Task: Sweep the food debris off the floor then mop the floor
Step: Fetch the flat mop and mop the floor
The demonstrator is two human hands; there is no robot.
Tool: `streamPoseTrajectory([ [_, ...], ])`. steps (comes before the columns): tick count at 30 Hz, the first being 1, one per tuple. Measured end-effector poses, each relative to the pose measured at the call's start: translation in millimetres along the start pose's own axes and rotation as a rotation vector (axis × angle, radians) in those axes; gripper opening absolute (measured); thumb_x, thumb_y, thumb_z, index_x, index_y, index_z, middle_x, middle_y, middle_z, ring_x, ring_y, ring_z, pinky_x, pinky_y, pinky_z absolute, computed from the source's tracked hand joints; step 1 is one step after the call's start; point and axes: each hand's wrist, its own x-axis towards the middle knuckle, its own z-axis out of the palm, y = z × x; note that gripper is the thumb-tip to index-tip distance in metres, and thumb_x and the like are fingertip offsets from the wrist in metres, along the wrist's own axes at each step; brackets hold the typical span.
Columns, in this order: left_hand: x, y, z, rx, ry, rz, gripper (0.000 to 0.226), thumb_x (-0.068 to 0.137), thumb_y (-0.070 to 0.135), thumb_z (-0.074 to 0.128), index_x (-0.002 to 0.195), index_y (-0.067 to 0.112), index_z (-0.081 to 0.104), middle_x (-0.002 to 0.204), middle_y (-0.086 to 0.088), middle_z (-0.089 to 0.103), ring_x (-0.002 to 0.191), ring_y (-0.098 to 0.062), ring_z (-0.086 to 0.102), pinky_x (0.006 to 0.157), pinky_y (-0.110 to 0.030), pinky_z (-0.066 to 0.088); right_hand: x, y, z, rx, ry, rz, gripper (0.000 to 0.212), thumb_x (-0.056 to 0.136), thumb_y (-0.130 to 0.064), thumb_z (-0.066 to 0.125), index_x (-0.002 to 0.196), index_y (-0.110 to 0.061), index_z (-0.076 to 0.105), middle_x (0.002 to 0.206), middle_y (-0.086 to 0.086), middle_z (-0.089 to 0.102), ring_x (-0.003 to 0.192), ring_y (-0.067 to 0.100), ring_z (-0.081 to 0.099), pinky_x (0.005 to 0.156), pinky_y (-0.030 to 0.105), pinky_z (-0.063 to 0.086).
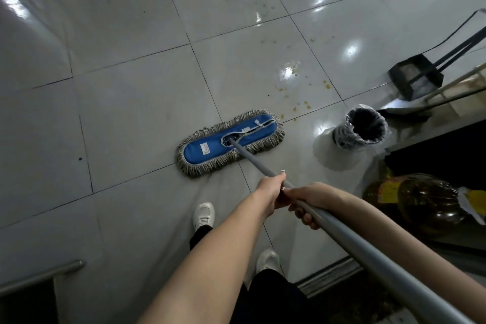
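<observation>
A flat mop head with a blue top and grey fringe lies on the pale tiled floor. Its grey pole runs back toward me at the lower right. My left hand grips the pole farther down. My right hand grips it just behind, fingers curled under. Yellowish food specks and stains dot the tiles just beyond the mop's right end, with fainter spots farther off.
A small bin lined with a plastic bag stands right of the mop. A black dustpan with a long handle leans farther back at the right. Large oil bottles sit at the right. My white shoes are below the hands.
</observation>
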Motion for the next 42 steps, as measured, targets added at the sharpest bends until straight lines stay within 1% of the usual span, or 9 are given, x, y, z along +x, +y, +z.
streamPoseTrajectory([
  [5, 13, 47, -27, -0.035, 0.027, -0.023, 0.031, 0.092, 0.034, 0.056, 0.079, 0.006, 0.052, 0.071, -0.009, 0.059, 0.059, -0.02, 0.062, 0.053, -0.032, 0.057, 17, -50, 12, -0.021, 0.03, -0.03, 0.045, 0.097, -0.043, 0.043, 0.067, -0.01, 0.044, 0.031, -0.003, 0.042, 0.023, 0.008, 0.04, 0.033, 0.009, 0.033],
  [8, 15, 75, -42, -0.079, 0.008, -0.025, 0.034, 0.089, 0.037, 0.059, 0.079, 0.005, 0.052, 0.065, -0.009, 0.059, 0.044, -0.018, 0.062, 0.043, -0.027, 0.053, 24, -82, 16, -0.044, 0.026, -0.03, 0.046, 0.096, -0.044, 0.044, 0.065, -0.011, 0.044, 0.033, -0.003, 0.043, 0.025, 0.008, 0.041, 0.034, 0.01, 0.034],
  [13, 21, 109, -54, -0.195, -0.029, -0.002, 0.022, 0.09, 0.019, 0.061, 0.077, 0.003, 0.052, 0.06, -0.008, 0.059, 0.039, -0.016, 0.06, 0.039, -0.024, 0.052, 36, -122, 21, -0.034, 0.038, -0.043, 0.044, 0.096, -0.044, 0.042, 0.067, -0.011, 0.044, 0.033, -0.003, 0.042, 0.024, 0.009, 0.041, 0.033, 0.009, 0.034],
  [20, 41, 150, -73, -0.216, -0.034, 0.091, 0.022, 0.091, 0.012, 0.059, 0.071, 0.006, 0.049, 0.064, -0.006, 0.052, 0.04, -0.011, 0.055, 0.043, -0.017, 0.048, 55, -169, 21, -0.007, 0.001, -0.056, 0.042, 0.094, -0.043, 0.046, 0.064, -0.014, 0.045, 0.034, -0.004, 0.044, 0.025, 0.009, 0.043, 0.034, 0.01, 0.036],
  [24, 53, 178, -79, -0.184, -0.034, 0.145, 0.029, 0.09, 0.013, 0.06, 0.064, 0.008, 0.049, 0.049, -0.001, 0.052, 0.04, -0.011, 0.052, 0.047, -0.021, 0.043, 67, -200, 18, -0.003, 0.009, -0.067, 0.042, 0.094, -0.042, 0.045, 0.064, -0.014, 0.045, 0.034, -0.004, 0.044, 0.025, 0.009, 0.043, 0.034, 0.01, 0.036],
  [28, 66, 209, -93, -0.145, 0.012, 0.159, 0.028, 0.089, 0.012, 0.061, 0.065, 0.006, 0.048, 0.057, -0.005, 0.052, 0.039, -0.013, 0.052, 0.041, -0.019, 0.044, 76, -232, 25, 0.018, 0.001, -0.101, 0.042, 0.095, -0.041, 0.044, 0.065, -0.012, 0.045, 0.033, -0.003, 0.044, 0.024, 0.008, 0.043, 0.033, 0.01, 0.036],
  [31, 71, 228, -104, -0.094, 0.015, 0.167, 0.029, 0.088, 0.011, 0.062, 0.065, 0.004, 0.046, 0.054, -0.008, 0.049, 0.048, -0.021, 0.05, 0.049, -0.027, 0.043, 80, -250, 28, 0.037, -0.011, -0.105, 0.043, 0.096, -0.041, 0.044, 0.066, -0.01, 0.046, 0.033, -0.003, 0.045, 0.025, 0.008, 0.043, 0.033, 0.01, 0.036],
  [36, 68, 230, -111, -0.044, -0.006, 0.163, 0.032, 0.087, 0.012, 0.063, 0.063, 0.005, 0.044, 0.033, 0.0, 0.052, 0.034, -0.014, 0.054, 0.05, -0.028, 0.045, 72, -252, 33, 0.037, -0.036, -0.108, 0.038, 0.096, -0.037, 0.047, 0.072, -0.009, 0.047, 0.035, -0.002, 0.047, 0.027, 0.007, 0.045, 0.033, 0.011, 0.038],
  [42, 50, 210, -110, 0.01, 0.004, 0.169, 0.031, 0.088, 0.016, 0.064, 0.066, 0.005, 0.045, 0.035, 0.0, 0.052, 0.04, -0.017, 0.054, 0.043, -0.024, 0.047, 52, -229, 39, 0.04, -0.035, -0.135, 0.035, 0.096, -0.035, 0.049, 0.075, -0.006, 0.05, 0.035, -0.002, 0.048, 0.027, 0.007, 0.047, 0.034, 0.013, 0.04],
])
